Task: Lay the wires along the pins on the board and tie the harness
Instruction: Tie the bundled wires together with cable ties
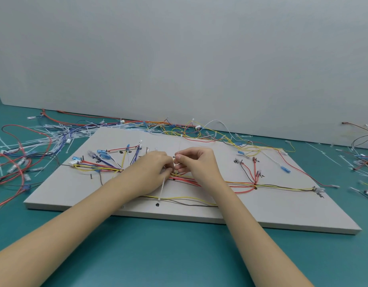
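Head view: the flat grey rectangular board [282,212] lies on the teal table [158,255]. Across the board's middle runs the bundle of red, yellow and black wires [237,184], laid from a white connector [74,162] near the board's left edge to its right edge. Your left hand [152,168] and right hand [196,162] meet over the board's centre, fingers curled, pinching a white plastic cable tie [162,188] at the bundle; its tail points toward the board's near edge. Loose white cable ties [44,137] lie beyond the board's far-left corner.
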{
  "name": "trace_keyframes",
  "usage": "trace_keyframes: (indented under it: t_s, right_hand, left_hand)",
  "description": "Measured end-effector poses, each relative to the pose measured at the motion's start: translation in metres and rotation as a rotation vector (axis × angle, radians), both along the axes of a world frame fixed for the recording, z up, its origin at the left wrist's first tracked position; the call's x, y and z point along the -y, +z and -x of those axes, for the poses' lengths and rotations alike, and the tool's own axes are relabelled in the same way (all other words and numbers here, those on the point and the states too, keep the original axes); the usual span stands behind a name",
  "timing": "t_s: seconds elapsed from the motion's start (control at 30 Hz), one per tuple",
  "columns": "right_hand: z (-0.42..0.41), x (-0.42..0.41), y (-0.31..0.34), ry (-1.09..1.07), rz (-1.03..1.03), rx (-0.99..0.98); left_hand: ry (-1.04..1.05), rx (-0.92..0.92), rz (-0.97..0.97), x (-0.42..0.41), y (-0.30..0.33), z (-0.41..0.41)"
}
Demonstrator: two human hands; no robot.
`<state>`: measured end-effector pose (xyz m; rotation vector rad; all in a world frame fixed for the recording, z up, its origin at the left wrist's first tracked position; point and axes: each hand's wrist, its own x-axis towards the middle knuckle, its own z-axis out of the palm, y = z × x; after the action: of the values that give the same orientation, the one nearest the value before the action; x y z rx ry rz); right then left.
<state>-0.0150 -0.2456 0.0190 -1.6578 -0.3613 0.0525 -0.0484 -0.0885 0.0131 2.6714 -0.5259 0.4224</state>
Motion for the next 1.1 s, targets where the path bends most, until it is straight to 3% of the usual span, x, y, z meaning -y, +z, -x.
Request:
trace_keyframes:
  t_s: [0.37, 0.63, 0.83, 1.1]
  right_hand:
    - [-0.001, -0.001, -0.002, 0.026, 0.088, 0.067]
    - [-0.005, -0.003, 0.002, 0.039, 0.144, 0.108]
    - [-0.010, -0.006, 0.002, 0.025, 0.304, 0.211]
    - [-0.013, -0.010, 0.013, 0.085, 0.515, 0.324]
  left_hand:
    - [0.046, -0.053, -0.040, 0.003, -0.005, 0.007]
    - [0.180, -0.223, 0.310, 0.007, -0.004, 0.004]
    - [0.198, -0.310, 0.303, 0.005, -0.001, 0.000]
    - [0.236, -0.354, 0.444, 0.006, -0.001, -0.002]
